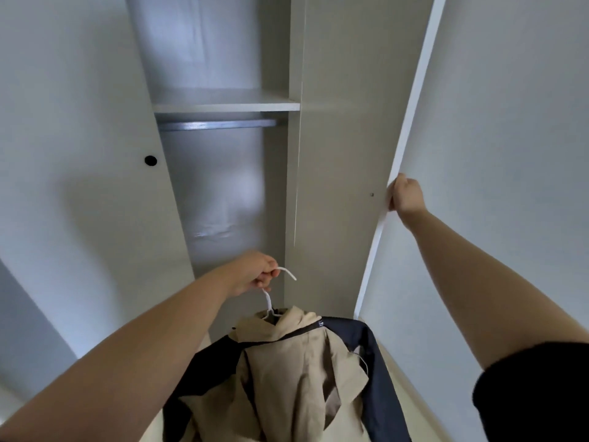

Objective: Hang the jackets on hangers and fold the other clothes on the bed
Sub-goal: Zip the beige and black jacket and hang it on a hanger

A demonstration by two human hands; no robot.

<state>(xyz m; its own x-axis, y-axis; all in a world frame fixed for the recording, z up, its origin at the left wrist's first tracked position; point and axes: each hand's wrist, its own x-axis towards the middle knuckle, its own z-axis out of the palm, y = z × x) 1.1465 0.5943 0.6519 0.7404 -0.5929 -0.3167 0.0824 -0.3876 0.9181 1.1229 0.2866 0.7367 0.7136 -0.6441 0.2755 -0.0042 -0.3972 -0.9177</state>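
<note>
Hanging step | left hand (255, 273) pinches hanger (267, 301), jacket (287, 371) at 6 o'clock; right hand (405, 196) grips door (344, 138), 3 o'clock | next: hook onto rail (216, 125), 12 o'clock

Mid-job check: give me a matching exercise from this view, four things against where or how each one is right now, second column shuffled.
Things:
1. hanger
2. jacket
3. rail
4. door edge

States:
A. runs just under the shelf
B. gripped by the right hand
C. hook held in the left hand
D. beige and navy, hanging from the hanger

Pairs: 1-C, 2-D, 3-A, 4-B
</note>
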